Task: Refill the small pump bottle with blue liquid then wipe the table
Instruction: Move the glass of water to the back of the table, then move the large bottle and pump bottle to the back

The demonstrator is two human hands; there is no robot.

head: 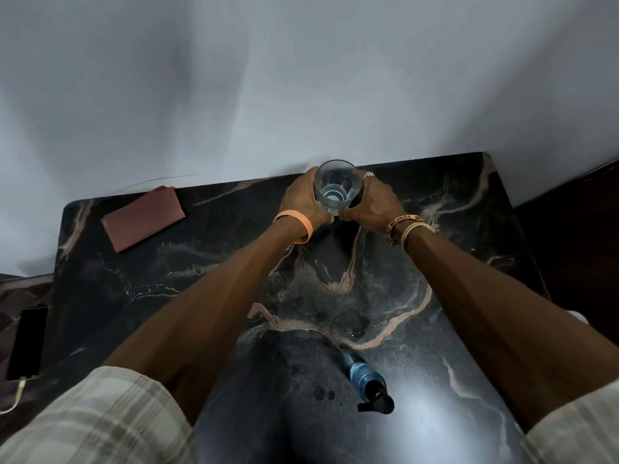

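Note:
A clear drinking glass (337,187) stands near the far edge of the dark marble table (469,229), with a little pale liquid at its bottom. My left hand (303,200) grips its left side and my right hand (371,204) grips its right side. The small pump bottle (363,376), filled with blue liquid and topped by a black pump, stands close to me near the table's front, apart from both hands. A folded reddish-brown cloth (144,217) lies at the table's far left corner.
A few dark drops (323,393) mark the table just left of the pump bottle. A phone (28,343) with a cable plugged in lies off the table's left side. A grey wall rises right behind the table.

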